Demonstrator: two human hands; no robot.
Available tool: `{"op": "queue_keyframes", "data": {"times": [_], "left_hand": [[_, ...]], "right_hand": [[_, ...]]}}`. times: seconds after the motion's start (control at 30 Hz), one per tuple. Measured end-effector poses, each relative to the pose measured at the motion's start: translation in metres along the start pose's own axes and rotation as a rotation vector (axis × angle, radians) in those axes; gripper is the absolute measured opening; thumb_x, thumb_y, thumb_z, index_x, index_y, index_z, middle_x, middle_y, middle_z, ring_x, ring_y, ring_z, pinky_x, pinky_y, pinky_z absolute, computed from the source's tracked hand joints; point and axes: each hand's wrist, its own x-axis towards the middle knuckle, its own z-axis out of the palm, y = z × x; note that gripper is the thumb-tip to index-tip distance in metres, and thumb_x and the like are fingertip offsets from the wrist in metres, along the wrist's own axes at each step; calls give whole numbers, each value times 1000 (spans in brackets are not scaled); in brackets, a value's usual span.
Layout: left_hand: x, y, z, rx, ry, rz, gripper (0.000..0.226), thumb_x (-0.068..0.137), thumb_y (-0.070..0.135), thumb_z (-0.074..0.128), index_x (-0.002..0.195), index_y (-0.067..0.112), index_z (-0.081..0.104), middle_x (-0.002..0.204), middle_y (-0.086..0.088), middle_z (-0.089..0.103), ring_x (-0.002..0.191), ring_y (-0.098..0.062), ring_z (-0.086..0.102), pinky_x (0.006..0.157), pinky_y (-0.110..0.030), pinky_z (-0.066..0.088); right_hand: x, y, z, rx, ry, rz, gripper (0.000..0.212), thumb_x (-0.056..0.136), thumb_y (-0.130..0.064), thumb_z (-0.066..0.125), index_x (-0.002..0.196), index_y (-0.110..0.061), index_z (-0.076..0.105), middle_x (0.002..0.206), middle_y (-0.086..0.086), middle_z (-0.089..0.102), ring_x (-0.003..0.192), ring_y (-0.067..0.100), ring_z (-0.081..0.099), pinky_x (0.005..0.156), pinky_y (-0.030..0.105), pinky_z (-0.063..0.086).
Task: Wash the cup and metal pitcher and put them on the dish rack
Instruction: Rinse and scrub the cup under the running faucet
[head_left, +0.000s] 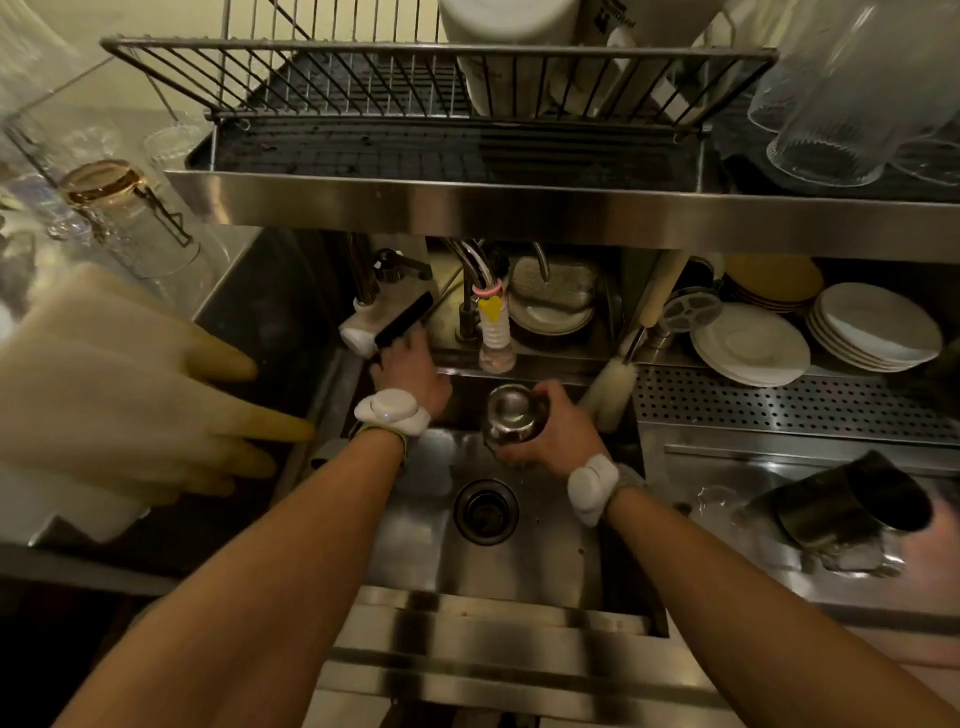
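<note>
Steel shelf (519, 208) overhangs the sink (519, 561) and hides the tap tops. Dish rack (363, 88) sits on that shelf, with white containers (509, 52) in it. Clear glasses (831, 114) are stacked just right of the rack. Pale rubber glove (130, 395) is blurred at near left, partly covering the left counter. Bottle brush (613, 384) leans at the sink's right edge, near the right hand. Hose spout with yellow tag (493, 322) hangs directly behind the pitcher.

Metal pitcher (514, 415) is shiny steel, round, with its mouth toward the camera. It is held over the back of the basin, above the drain (485, 512). Right hand (558, 431) grips it, fingers wrapped round its side. Left hand (410, 369) reaches the black tap lever (402, 325) and touches it; can't tell if the fingers curl round it. Dark cup (857, 509) lies on its side on the right drainboard, well apart from both hands, with wet patches around it.

Counts: one pitcher, one dark cup, two white wristbands, one drain, one brush. White plates (750, 345) are in two stacks under the shelf, with a yellow stack (774, 275) behind them.
</note>
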Motion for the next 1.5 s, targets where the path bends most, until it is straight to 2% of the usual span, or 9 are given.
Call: {"op": "queue_keyframes", "data": {"times": [0.1,0.27,0.63,0.73,0.83,0.93,1.0,1.1,1.5], "left_hand": [[-24,-4,17,-64,-295,116,47,87,12,55,133,13,49,132,-15,58,122,-35,55,103,-40,45],[-35,-4,10,-15,-408,137,56,83,5,57,137,16,47,134,-11,57,125,-30,54,104,-34,45],[-47,-5,-3,101,-430,181,47,85,11,58,132,12,54,133,-14,58,122,-35,54,98,-35,47],[-48,-10,-3,83,-427,167,51,85,11,58,135,14,52,135,-12,57,124,-33,54,101,-34,45],[-48,-13,-2,84,-424,141,54,85,12,58,138,16,50,137,-11,57,126,-31,53,104,-33,43],[-49,-15,-3,94,-430,147,53,84,14,59,137,17,51,136,-11,57,125,-31,54,103,-33,45],[-50,-13,-2,87,-421,142,51,83,15,59,134,18,54,134,-10,58,123,-32,55,100,-33,46],[-50,-14,-2,87,-430,162,52,82,15,60,133,18,54,135,-10,58,124,-31,55,99,-32,46],[-46,-33,-5,67,-408,119,57,83,17,63,138,17,47,133,-13,58,123,-32,55,101,-36,47]], "right_hand": [[-6,4,4,-26,29,14,85,52,-30,91,123,-16,45,117,4,62,103,17,59,86,26,48],[-11,1,7,-7,42,20,82,53,-26,91,121,-14,47,116,3,63,107,20,60,86,25,48],[-14,-14,3,-7,38,-3,68,53,-29,90,114,-13,62,110,3,69,104,19,64,85,25,49],[-16,-10,1,-114,-14,-10,69,52,-30,90,114,-14,62,110,3,68,102,19,63,85,27,49],[-18,-9,0,-25,44,5,68,54,-28,90,114,-13,62,107,-1,68,99,15,62,84,24,48],[-18,-9,4,-53,25,0,56,56,-28,88,106,-15,67,98,-3,69,93,15,65,75,22,50],[-21,-19,6,2,71,-25,54,57,-25,89,105,-14,67,99,-1,70,94,15,66,80,25,53],[-20,-22,14,-49,-23,7,46,53,-29,88,93,-17,70,90,-3,71,83,12,66,73,23,52],[-23,-16,9,62,-27,43,56,55,-28,89,105,-16,68,98,-2,70,93,14,65,80,23,50]]}}
